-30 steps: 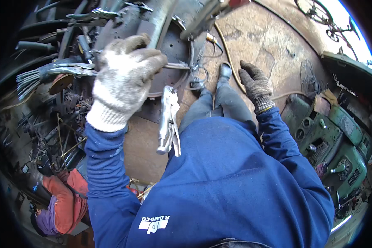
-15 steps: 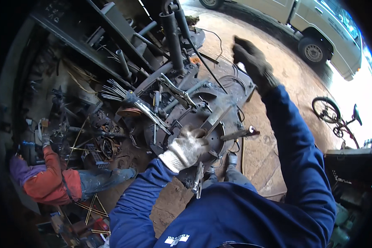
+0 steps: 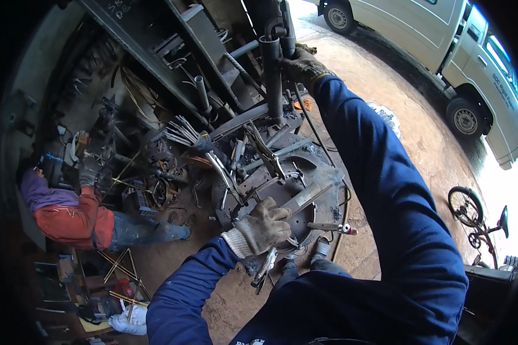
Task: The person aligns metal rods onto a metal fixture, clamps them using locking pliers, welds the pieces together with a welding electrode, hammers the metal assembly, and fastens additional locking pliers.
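Note:
My left hand [image 3: 258,229], in a pale work glove, is low over the round metal fixture. Its fingers are curled against the lower end of a flat grey metal bar [image 3: 303,198]. Farther off, my gloved right hand [image 3: 304,66] is closed at the lower end of a dark hanging pipe [image 3: 288,31], beside a thick upright post [image 3: 271,80]. Its fingertips are partly hidden there. Several locking pliers are clamped around the fixture, including one pair [image 3: 265,150] beyond my left hand and another with a red end [image 3: 331,228] to its right.
A bundle of thin rods [image 3: 184,131] stands left of the fixture, near long steel beams [image 3: 149,63]. At the left, a person in a red top [image 3: 75,221] works. A white truck [image 3: 466,86] and a bicycle [image 3: 475,221] stand to the right.
My right hand has moved left and away from me, from open air to the hanging pipe beside the post. My left hand stays by the flat bar. The view has shifted.

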Available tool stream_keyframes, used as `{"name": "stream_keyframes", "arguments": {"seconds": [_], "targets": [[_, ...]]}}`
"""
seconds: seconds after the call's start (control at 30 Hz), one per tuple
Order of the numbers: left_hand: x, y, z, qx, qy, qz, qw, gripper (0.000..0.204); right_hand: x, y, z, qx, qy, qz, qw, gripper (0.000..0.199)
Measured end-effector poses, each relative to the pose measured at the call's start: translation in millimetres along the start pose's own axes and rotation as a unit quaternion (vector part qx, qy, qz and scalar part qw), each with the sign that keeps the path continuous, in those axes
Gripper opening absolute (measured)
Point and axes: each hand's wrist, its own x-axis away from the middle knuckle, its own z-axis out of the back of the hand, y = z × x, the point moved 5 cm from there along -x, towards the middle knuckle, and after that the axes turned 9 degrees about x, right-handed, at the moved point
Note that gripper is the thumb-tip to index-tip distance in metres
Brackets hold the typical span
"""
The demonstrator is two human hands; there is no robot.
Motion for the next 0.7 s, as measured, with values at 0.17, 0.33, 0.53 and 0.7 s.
{"name": "stream_keyframes", "arguments": {"seconds": [0.17, 0.33, 0.53, 0.7], "targets": [[-7, -3, 4, 0.087, 0.008, 0.016, 0.996, 0.010, 77, -104, 42, 0.042, 0.099, 0.052, 0.993, 0.054], [-14, -12, 21, 0.094, 0.042, -0.007, 0.995, 0.009, 184, -146, 117, 0.075, 0.158, 0.102, 0.979, 0.057], [0, -13, 13, 0.097, 0.032, 0.011, 0.995, 0.017, 369, -109, 196, 0.160, 0.235, 0.034, 0.958, 0.063], [-5, -7, 12, 0.089, 0.013, -0.006, 0.996, 0.023, 572, -89, 215, 0.231, 0.302, -0.124, 0.916, 0.068]]}}
